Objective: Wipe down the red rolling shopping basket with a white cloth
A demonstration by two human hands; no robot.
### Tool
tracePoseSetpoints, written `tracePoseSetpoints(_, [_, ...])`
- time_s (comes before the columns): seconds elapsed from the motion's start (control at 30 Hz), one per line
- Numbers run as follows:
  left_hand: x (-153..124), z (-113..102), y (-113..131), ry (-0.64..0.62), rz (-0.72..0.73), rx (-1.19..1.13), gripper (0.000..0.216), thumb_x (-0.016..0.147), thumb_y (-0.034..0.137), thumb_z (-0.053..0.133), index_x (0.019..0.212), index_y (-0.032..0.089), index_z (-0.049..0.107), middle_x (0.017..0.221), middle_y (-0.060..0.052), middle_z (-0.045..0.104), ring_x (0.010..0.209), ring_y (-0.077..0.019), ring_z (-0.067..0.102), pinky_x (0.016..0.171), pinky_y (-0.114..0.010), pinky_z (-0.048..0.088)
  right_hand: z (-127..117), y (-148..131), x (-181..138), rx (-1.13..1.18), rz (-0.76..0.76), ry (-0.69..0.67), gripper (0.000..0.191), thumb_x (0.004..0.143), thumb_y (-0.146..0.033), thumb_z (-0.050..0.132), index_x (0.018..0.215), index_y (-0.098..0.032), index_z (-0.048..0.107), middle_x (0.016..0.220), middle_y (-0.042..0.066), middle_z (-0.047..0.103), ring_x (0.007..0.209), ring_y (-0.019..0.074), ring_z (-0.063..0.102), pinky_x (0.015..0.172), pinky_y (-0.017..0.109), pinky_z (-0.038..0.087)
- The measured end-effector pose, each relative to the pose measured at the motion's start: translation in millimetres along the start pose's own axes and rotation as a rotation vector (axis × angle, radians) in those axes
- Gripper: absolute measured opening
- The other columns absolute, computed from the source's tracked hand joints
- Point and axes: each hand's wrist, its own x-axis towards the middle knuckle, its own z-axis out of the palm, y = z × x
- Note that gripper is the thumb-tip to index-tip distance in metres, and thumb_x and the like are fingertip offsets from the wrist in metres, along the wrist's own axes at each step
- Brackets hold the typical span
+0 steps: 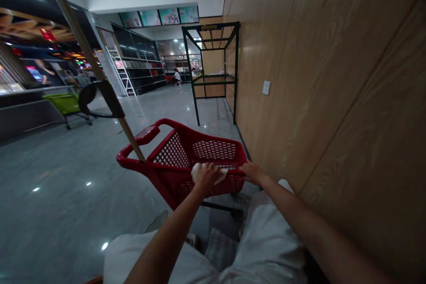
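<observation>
In front of me stands a red plastic shopping cart (213,138) with lattice walls. My left hand (207,175) is closed over a white cloth (220,176) and presses it against the cart's near rim. The hand covers part of the cloth. My right hand (253,172) lies at the cart's right end, its fingers bent over the rim corner. A long wooden-coloured pole (78,37) slants down to the handle end of the cart, with a dark looped piece (100,99) around it.
A wood-panelled wall (299,75) with a socket (266,88) runs close on my right. Ahead is a dark metal frame rack (214,82). A green cart (65,103) stands left; a ladder (124,71) and a crouching person (177,77) are farther back.
</observation>
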Motion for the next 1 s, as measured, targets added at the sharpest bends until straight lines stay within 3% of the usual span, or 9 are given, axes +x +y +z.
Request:
tracePoseSetpoints(0.17, [20.8, 19.2, 68.4, 0.054, 0.040, -0.104, 0.024, 0.089, 0.038, 0.046, 0.091, 0.021, 0.063, 0.100, -0.008, 0.062, 0.093, -0.0242, 0.052, 0.080, -0.041, 0.034, -1.6, -4.7, -6.7, -0.001, 0.045, 0.002, 0.022, 0.084, -0.028, 0.057, 0.101, -0.016, 0.064, 0.099, 0.009, 0.066, 0.102, 0.0219, 0.057, 0.107, 0.042, 0.026])
tracePoseSetpoints(0.27, [26.4, 24.1, 80.3, 0.039, 0.049, -0.091, 0.022, 0.089, 0.036, 0.047, 0.090, 0.021, 0.062, 0.099, -0.008, 0.062, 0.093, -0.0242, 0.051, 0.079, -0.041, 0.035, -0.3, -7.9, -6.9, 0.006, 0.048, 0.012, 0.022, 0.084, -0.025, 0.056, 0.103, -0.016, 0.063, 0.100, 0.009, 0.067, 0.102, 0.0219, 0.056, 0.106, 0.041, 0.026])
tracePoseSetpoints(0.37, [21.4, 18.8, 56.8, 0.004, 0.124, -0.059, 0.022, 0.088, 0.039, 0.048, 0.091, 0.021, 0.061, 0.099, -0.008, 0.061, 0.093, -0.0238, 0.052, 0.077, -0.039, 0.035, 1.3, -9.2, -6.6, 0.019, 0.028, 0.047, 0.020, 0.083, -0.028, 0.058, 0.100, -0.017, 0.064, 0.098, 0.007, 0.067, 0.099, 0.0213, 0.057, 0.105, 0.041, 0.028])
tracePoseSetpoints(0.5, [-4.9, -6.4, -19.2, -0.041, 0.116, 0.019, 0.019, 0.089, 0.034, 0.047, 0.094, 0.022, 0.060, 0.094, -0.007, 0.060, 0.088, -0.0218, 0.052, 0.077, -0.037, 0.036, 2.9, -3.3, -4.5, 0.040, -0.003, 0.067, 0.020, 0.083, -0.033, 0.059, 0.096, -0.018, 0.063, 0.097, 0.006, 0.065, 0.097, 0.0206, 0.056, 0.102, 0.040, 0.032])
tracePoseSetpoints(0.6, [-28.8, -28.5, -71.4, 0.027, 0.061, 0.125, 0.022, 0.090, 0.039, 0.045, 0.090, 0.023, 0.060, 0.092, -0.006, 0.060, 0.085, -0.0210, 0.051, 0.081, -0.038, 0.036, 3.9, 3.6, -2.5, 0.067, -0.013, 0.070, 0.020, 0.084, -0.033, 0.058, 0.096, -0.019, 0.063, 0.098, 0.006, 0.065, 0.097, 0.0203, 0.056, 0.101, 0.041, 0.032])
tracePoseSetpoints(0.67, [-39.0, -37.2, -87.9, 0.080, 0.049, 0.162, 0.025, 0.089, 0.043, 0.044, 0.089, 0.024, 0.060, 0.093, -0.005, 0.060, 0.085, -0.0215, 0.051, 0.084, -0.040, 0.035, 5.2, 6.2, -2.2, 0.065, -0.020, 0.079, 0.019, 0.083, -0.032, 0.058, 0.097, -0.019, 0.063, 0.099, 0.006, 0.065, 0.098, 0.0204, 0.056, 0.102, 0.041, 0.031])
tracePoseSetpoints(0.83, [-38.6, -34.6, -75.2, 0.129, -0.018, 0.213, 0.021, 0.089, 0.035, 0.044, 0.089, 0.023, 0.061, 0.096, -0.007, 0.061, 0.087, -0.0246, 0.051, 0.085, -0.045, 0.034, 8.7, 6.7, -3.0, 0.020, -0.009, 0.082, 0.021, 0.084, -0.031, 0.058, 0.098, -0.017, 0.062, 0.099, 0.007, 0.064, 0.100, 0.0211, 0.055, 0.100, 0.041, 0.033])
tracePoseSetpoints(1.0, [-14.9, -20.8, -36.8, 0.023, -0.007, 0.151, 0.023, 0.089, 0.038, 0.045, 0.087, 0.023, 0.063, 0.094, -0.007, 0.062, 0.085, -0.0242, 0.052, 0.080, -0.042, 0.034, 8.2, 12.5, 2.5, 0.008, -0.012, 0.064, 0.022, 0.083, -0.030, 0.060, 0.101, -0.018, 0.061, 0.102, 0.008, 0.064, 0.102, 0.0209, 0.055, 0.102, 0.041, 0.031])
